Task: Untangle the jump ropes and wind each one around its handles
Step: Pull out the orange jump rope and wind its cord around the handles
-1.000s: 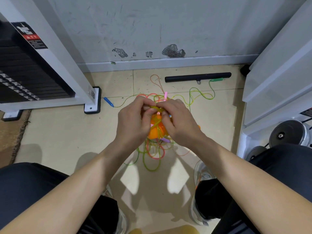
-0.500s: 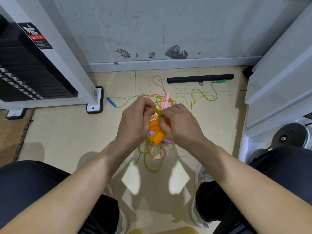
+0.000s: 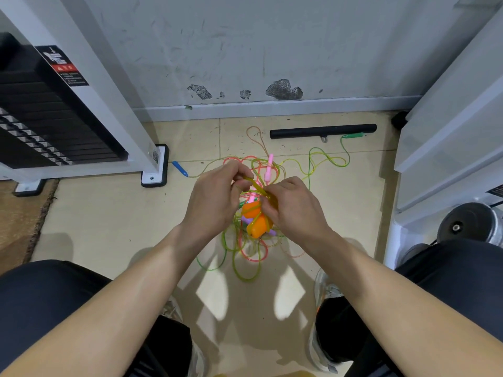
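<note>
A tangle of thin jump ropes [image 3: 245, 254], green, yellow and pink, lies on the tiled floor between my feet. My left hand [image 3: 215, 197] pinches a yellow-orange rope strand [image 3: 254, 186] above the pile. My right hand [image 3: 294, 205] grips the same strand where it wraps the two orange handles [image 3: 257, 219], held off the floor. A pink handle [image 3: 269, 170] lies just beyond my fingers. On the floor to the left rests a blue handle [image 3: 180, 168], and a green handle [image 3: 353, 135] lies at the back right.
A black bar [image 3: 324, 131] lies by the wall. A white machine frame with a black weight stack [image 3: 54, 126] stands at the left, its foot [image 3: 153, 175] near the ropes. White frames and a metal weight [image 3: 468, 221] are at the right. My knees flank the pile.
The orange handles have dropped a little lower under my right hand, and my left hand has drawn the yellow strand out to the left and up.
</note>
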